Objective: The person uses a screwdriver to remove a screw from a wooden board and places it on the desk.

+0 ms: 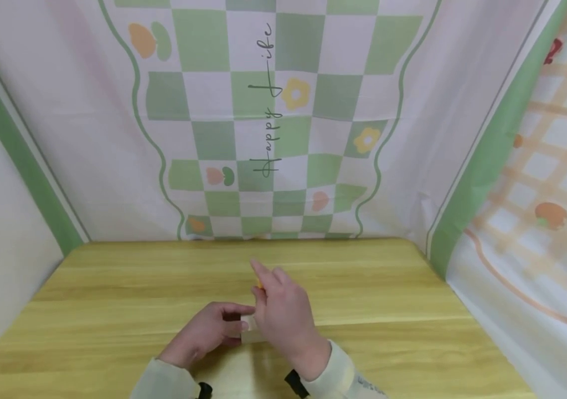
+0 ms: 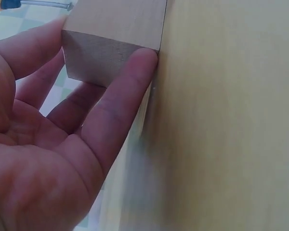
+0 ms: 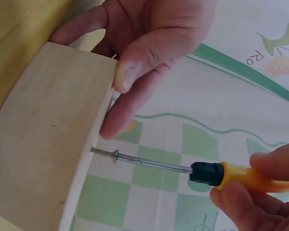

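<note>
My left hand grips the end of a pale wooden block, thumb and fingers spread around its edges. My right hand holds a screwdriver by its yellow-orange handle, which has a black collar. In the right wrist view the metal shaft runs to a screw at its tip. The screw's point meets one narrow face of the block, with much of its thread showing. The left wrist view shows the block's end face close up; in the head view the right hand hides most of the screwdriver.
Both hands work over a wood-grain table near its front edge. Behind it hangs a green and white checked cloth. More printed cloth hangs on the right side.
</note>
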Available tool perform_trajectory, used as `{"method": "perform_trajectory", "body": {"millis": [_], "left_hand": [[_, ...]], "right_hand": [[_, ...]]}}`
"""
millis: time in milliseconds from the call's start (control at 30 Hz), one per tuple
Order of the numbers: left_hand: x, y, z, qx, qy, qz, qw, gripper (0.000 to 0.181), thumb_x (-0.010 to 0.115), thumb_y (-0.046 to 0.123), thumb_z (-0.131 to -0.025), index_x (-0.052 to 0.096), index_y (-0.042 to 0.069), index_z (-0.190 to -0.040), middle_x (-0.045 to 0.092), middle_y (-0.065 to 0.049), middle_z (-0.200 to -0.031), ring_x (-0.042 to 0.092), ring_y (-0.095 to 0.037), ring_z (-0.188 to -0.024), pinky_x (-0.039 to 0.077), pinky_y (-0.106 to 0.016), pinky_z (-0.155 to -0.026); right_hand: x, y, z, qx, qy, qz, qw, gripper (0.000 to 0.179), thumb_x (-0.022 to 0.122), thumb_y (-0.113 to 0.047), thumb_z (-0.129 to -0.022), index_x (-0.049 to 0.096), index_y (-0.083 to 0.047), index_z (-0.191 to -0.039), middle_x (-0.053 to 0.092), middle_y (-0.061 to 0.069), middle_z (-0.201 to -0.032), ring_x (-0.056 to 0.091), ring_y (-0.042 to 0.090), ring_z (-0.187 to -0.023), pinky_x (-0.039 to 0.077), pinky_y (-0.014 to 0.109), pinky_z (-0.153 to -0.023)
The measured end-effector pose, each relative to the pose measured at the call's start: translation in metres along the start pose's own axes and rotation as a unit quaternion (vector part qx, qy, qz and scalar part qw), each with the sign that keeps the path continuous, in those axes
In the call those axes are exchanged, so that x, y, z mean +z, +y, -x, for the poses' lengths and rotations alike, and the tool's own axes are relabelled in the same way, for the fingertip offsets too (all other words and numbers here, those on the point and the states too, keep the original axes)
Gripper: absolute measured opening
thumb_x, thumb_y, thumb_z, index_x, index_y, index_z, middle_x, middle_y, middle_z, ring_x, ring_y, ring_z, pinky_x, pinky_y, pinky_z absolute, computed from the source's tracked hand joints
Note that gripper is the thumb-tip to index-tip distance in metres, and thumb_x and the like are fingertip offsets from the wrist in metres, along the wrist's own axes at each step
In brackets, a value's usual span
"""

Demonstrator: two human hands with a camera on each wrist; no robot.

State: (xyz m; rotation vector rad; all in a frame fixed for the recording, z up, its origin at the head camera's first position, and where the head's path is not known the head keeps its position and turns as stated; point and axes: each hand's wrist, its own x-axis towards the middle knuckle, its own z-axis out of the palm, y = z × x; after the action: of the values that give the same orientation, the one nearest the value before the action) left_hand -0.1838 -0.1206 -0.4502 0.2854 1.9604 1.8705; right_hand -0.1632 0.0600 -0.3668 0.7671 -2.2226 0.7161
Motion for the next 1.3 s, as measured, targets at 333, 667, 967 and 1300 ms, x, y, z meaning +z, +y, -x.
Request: {"method": "perform_trajectory", "body": {"millis": [333,667,967,1300], "left_hand": [[-0.001,0.001,0.0,-0.004,-0.005,0.002,1.0,0.039,0.072,0.011,-0.093,0.065,0.003,-0.13,0.06,-0.012,-0.128,0.061,-0.026,-0.104,0.058,-0.043,-0.082],[0.0,0.003,0.001,-0.004,0.001,-0.01,0.9999,0.04,0.072,0.009,-0.091,0.065,0.002,-0.13,0.058,-0.015,-0.131,0.062,-0.026,-0.101,0.058,-0.042,-0.08],[-0.001,0.005,0.002,-0.005,-0.007,-0.018,0.9998,0.041,0.072,0.011,-0.093,0.064,0.003,-0.132,0.059,-0.013,-0.128,0.062,-0.027,-0.103,0.058,-0.042,-0.081],[0.0,0.006,0.002,0.0,-0.004,-0.022,0.9997,0.04,0.072,0.009,-0.091,0.065,0.003,-0.13,0.06,-0.013,-0.124,0.061,-0.026,-0.102,0.058,-0.041,-0.082]], "right_hand": [[-0.014,0.004,-0.011,0.016,-0.117,-0.034,0.9924,0.038,0.069,0.008,-0.087,0.064,0.002,-0.124,0.071,0.006,-0.091,0.066,0.016,-0.075,0.058,0.032,-0.067],[-0.039,0.049,-0.034,-0.005,-0.334,-0.216,0.9173,0.038,0.063,0.003,-0.095,0.067,-0.015,-0.128,0.069,-0.008,-0.104,0.064,0.004,-0.073,0.053,0.025,-0.06],[-0.022,0.021,-0.016,0.094,-0.206,-0.049,0.9729,0.048,0.065,-0.028,-0.099,0.053,-0.018,-0.145,0.052,-0.001,-0.097,0.049,0.007,-0.066,0.048,0.025,-0.057],[0.0,0.006,-0.005,0.041,0.007,0.016,0.999,0.048,0.081,-0.004,-0.083,0.06,0.005,-0.125,0.061,0.01,-0.094,0.06,0.017,-0.067,0.056,0.028,-0.057]]}}
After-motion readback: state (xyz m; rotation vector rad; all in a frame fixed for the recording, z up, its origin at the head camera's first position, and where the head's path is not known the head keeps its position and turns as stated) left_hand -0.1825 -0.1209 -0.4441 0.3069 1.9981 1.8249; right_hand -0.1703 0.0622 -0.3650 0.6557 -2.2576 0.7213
